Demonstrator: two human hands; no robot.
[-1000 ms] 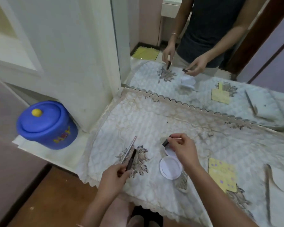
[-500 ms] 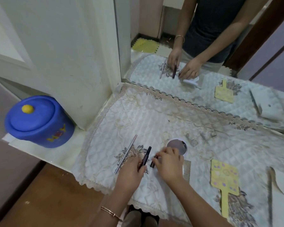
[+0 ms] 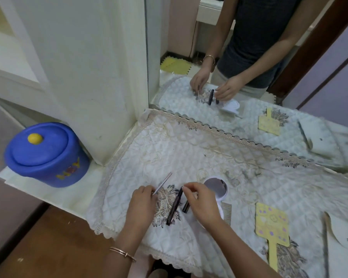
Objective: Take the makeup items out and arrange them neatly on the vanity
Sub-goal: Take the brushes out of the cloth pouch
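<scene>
A blue lidded pot (image 3: 46, 155) stands at the far left, off the quilted cloth (image 3: 189, 149) that covers the vanity. On the cloth, a slim silver pencil (image 3: 162, 183) lies slanted, its upper end pointing away. Its lower end meets the fingertips of the left hand (image 3: 142, 205), which seem to pinch it, though the blur makes the grip hard to judge. Just right of that hand a long black pen (image 3: 174, 207) lies on the floral print. The right hand (image 3: 202, 203) pinches its far tip between curled fingers and thumb. A short black tube (image 3: 186, 206) lies beside the pen, partly under the right hand. Behind that hand sits an open round compact (image 3: 216, 187), with a comb (image 3: 227, 214) just beside the wrist. A yellow paddle-shaped mirror (image 3: 271, 225) lies farther right, well apart.
</scene>
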